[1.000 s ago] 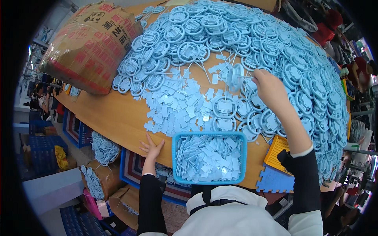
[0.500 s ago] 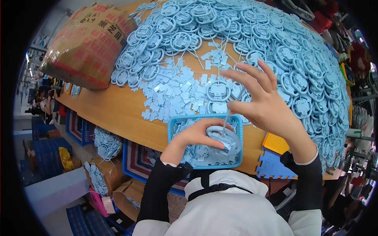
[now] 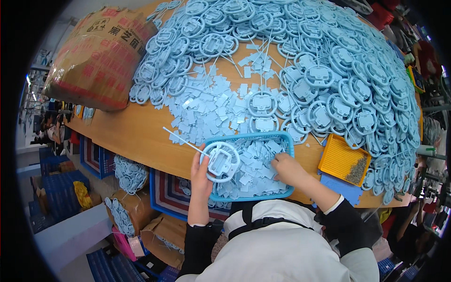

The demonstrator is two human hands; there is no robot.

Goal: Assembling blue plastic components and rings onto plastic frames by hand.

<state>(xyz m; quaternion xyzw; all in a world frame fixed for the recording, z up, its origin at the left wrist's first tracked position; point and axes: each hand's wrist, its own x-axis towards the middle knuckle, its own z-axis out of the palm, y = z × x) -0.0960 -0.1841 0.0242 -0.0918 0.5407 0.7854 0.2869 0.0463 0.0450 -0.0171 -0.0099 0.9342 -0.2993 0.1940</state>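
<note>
My left hand [image 3: 201,176] grips a light-blue ring-shaped plastic part [image 3: 222,162] by its edge. The part has a recessed box-like centre, and its long thin rod points up and to the left. A light-blue basket [image 3: 290,146] holds a heap of small flat light-blue plastic plates [image 3: 253,164]; the held part is over its left side. At the basket's right side, my right hand [image 3: 290,170] has its fingers pinched together among the plates. What is between those fingertips, if anything, is hidden.
Loose plates [image 3: 202,108] lie beyond the basket. A big pile of ring parts with rods [image 3: 319,75] fills the table's far and right side. A yellow tray [image 3: 334,152] with small grey pieces sits on a blue foam mat [image 3: 340,187]. A large carton [image 3: 101,61] stands far left.
My left hand has moved left and turned the ring part face up, rod outward. My right hand has come down from above the rod into the basket. The yellow tray is now uncovered.
</note>
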